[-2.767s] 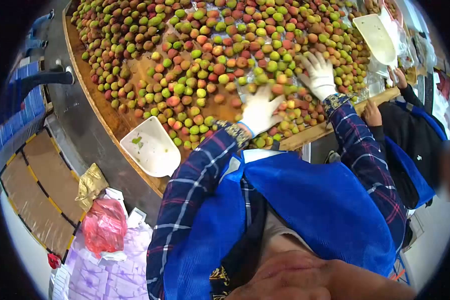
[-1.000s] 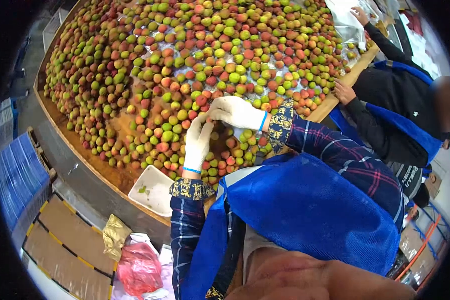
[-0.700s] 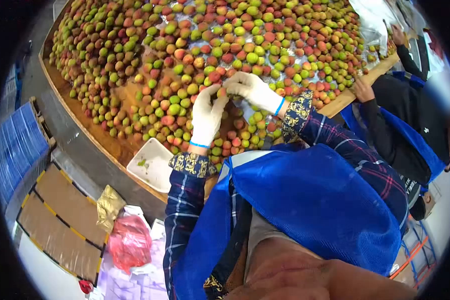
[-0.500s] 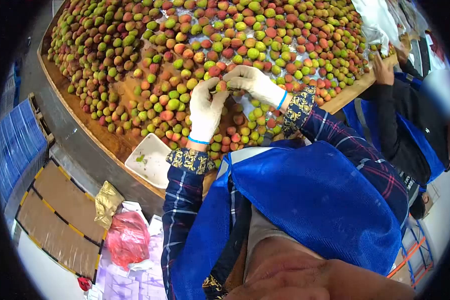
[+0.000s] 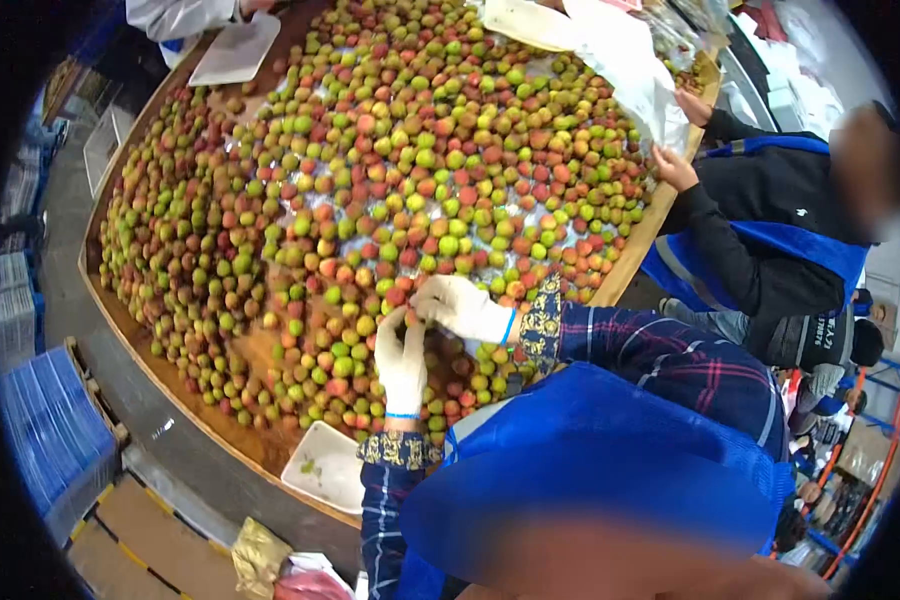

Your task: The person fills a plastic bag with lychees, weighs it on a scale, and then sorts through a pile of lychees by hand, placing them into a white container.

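Observation:
Lychees, red and green, cover the wooden table in front of me. My left hand, in a white glove with a blue band at the wrist, is closed in a pinch around a lychee. My right hand, gloved the same way, meets it from the right with curled fingers on the same lychee. Fingers hide most of that fruit. Both hands hover just above the near part of the pile. Left of my left wrist, a white tray holds a few green bits.
The table's wooden rim curves along the left. At the right edge a co-worker holds white plastic sheeting. Another person's sleeve is at the far left, beside a white tray. Blue-wrapped stacks stand on the floor.
The view has tilted up, so the table's far side and more people now show. My hands stay together around the lychee. The co-worker's hands now grip the plastic sheeting.

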`<action>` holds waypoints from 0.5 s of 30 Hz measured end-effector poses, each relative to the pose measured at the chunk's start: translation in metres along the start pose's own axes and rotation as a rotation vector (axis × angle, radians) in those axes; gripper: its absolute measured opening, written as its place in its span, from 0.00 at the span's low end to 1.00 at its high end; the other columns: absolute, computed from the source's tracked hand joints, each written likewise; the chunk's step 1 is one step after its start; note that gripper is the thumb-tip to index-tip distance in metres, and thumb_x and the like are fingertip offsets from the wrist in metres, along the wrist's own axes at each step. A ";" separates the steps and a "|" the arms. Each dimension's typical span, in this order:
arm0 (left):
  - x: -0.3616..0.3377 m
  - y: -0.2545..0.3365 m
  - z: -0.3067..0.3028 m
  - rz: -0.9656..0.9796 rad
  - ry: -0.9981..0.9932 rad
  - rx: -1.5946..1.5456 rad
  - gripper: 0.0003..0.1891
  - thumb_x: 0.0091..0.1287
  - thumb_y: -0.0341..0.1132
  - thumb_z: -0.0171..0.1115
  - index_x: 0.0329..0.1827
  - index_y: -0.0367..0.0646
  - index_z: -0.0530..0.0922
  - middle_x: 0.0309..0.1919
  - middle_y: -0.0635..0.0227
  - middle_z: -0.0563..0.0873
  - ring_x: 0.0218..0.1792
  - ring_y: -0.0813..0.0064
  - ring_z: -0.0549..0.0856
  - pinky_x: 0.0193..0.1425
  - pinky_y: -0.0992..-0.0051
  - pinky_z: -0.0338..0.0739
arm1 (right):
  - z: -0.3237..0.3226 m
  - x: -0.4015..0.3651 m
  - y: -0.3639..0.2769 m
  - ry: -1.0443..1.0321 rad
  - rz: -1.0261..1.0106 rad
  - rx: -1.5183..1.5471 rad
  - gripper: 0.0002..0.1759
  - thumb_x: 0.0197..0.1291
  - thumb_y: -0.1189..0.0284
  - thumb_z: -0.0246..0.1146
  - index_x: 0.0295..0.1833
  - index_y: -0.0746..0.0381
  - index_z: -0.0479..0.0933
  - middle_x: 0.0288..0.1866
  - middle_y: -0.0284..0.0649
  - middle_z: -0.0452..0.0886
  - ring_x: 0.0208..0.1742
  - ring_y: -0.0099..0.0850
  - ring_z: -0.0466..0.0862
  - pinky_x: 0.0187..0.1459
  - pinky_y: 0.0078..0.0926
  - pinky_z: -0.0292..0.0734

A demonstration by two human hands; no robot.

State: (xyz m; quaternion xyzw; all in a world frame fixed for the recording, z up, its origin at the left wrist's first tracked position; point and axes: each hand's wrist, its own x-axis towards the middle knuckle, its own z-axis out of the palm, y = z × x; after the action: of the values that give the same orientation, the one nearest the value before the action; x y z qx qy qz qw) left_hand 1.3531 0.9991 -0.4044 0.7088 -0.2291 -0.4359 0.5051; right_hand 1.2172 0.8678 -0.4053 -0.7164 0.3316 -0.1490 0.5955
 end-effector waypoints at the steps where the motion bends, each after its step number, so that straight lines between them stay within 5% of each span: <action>1: 0.003 0.006 0.002 -0.016 -0.013 0.013 0.19 0.79 0.34 0.69 0.67 0.30 0.83 0.59 0.53 0.91 0.60 0.65 0.88 0.69 0.68 0.80 | -0.001 0.002 0.001 0.040 -0.096 -0.085 0.11 0.74 0.65 0.69 0.50 0.62 0.89 0.43 0.46 0.90 0.45 0.46 0.92 0.48 0.42 0.87; 4: 0.001 0.012 0.004 0.059 -0.009 0.150 0.19 0.80 0.36 0.69 0.66 0.31 0.84 0.59 0.51 0.91 0.60 0.66 0.88 0.68 0.68 0.81 | -0.006 0.008 0.015 0.053 -0.342 -0.486 0.07 0.67 0.66 0.72 0.44 0.57 0.89 0.40 0.43 0.89 0.41 0.47 0.89 0.42 0.45 0.84; 5: -0.004 0.026 0.005 0.016 -0.005 0.134 0.18 0.80 0.36 0.68 0.65 0.33 0.84 0.57 0.51 0.92 0.58 0.65 0.90 0.66 0.66 0.83 | -0.012 0.013 0.002 -0.217 -0.245 -0.834 0.10 0.71 0.58 0.68 0.39 0.50 0.89 0.36 0.41 0.87 0.40 0.49 0.88 0.41 0.52 0.80; 6: -0.001 0.008 0.006 0.145 0.023 0.158 0.19 0.77 0.35 0.70 0.65 0.33 0.85 0.55 0.52 0.92 0.57 0.60 0.91 0.65 0.65 0.83 | -0.005 0.008 0.025 0.183 -0.571 -0.585 0.09 0.68 0.59 0.68 0.38 0.50 0.89 0.34 0.41 0.87 0.37 0.48 0.87 0.38 0.51 0.80; 8: -0.006 0.025 0.005 -0.012 0.016 0.240 0.19 0.74 0.37 0.73 0.64 0.37 0.86 0.55 0.51 0.92 0.58 0.58 0.91 0.67 0.63 0.83 | -0.013 0.011 0.021 0.105 -0.266 -0.507 0.10 0.67 0.61 0.70 0.42 0.54 0.90 0.39 0.44 0.90 0.39 0.49 0.88 0.41 0.50 0.82; 9: -0.006 0.008 0.004 0.076 0.049 0.306 0.21 0.73 0.37 0.74 0.65 0.37 0.86 0.56 0.50 0.92 0.59 0.55 0.90 0.67 0.63 0.83 | -0.010 0.011 0.006 0.194 -0.221 -0.311 0.10 0.70 0.64 0.69 0.43 0.58 0.89 0.44 0.47 0.91 0.42 0.50 0.89 0.45 0.48 0.84; 11: -0.004 0.001 0.001 0.237 -0.006 0.358 0.25 0.70 0.40 0.77 0.66 0.37 0.85 0.57 0.51 0.91 0.59 0.52 0.90 0.66 0.62 0.83 | -0.009 0.009 0.013 0.333 0.036 -0.099 0.11 0.80 0.67 0.65 0.53 0.64 0.85 0.47 0.45 0.91 0.47 0.37 0.91 0.49 0.40 0.85; 12: 0.000 0.004 -0.002 0.337 -0.051 0.385 0.26 0.69 0.41 0.78 0.66 0.38 0.85 0.57 0.51 0.91 0.59 0.51 0.89 0.65 0.61 0.84 | -0.018 0.012 0.023 0.248 0.016 0.004 0.14 0.82 0.66 0.64 0.58 0.67 0.80 0.49 0.43 0.89 0.48 0.32 0.91 0.49 0.35 0.86; 15: 0.034 0.017 -0.037 0.318 0.097 0.567 0.25 0.65 0.42 0.80 0.62 0.39 0.87 0.53 0.50 0.92 0.53 0.48 0.92 0.61 0.55 0.85 | -0.016 0.013 0.003 0.252 0.330 0.397 0.16 0.81 0.68 0.64 0.62 0.69 0.77 0.49 0.45 0.90 0.45 0.29 0.90 0.48 0.27 0.85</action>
State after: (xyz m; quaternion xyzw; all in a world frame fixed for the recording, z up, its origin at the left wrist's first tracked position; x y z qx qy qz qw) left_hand 1.4046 0.9853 -0.3977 0.7964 -0.4248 -0.2363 0.3597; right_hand 1.2162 0.8470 -0.4068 -0.4979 0.4794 -0.2002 0.6944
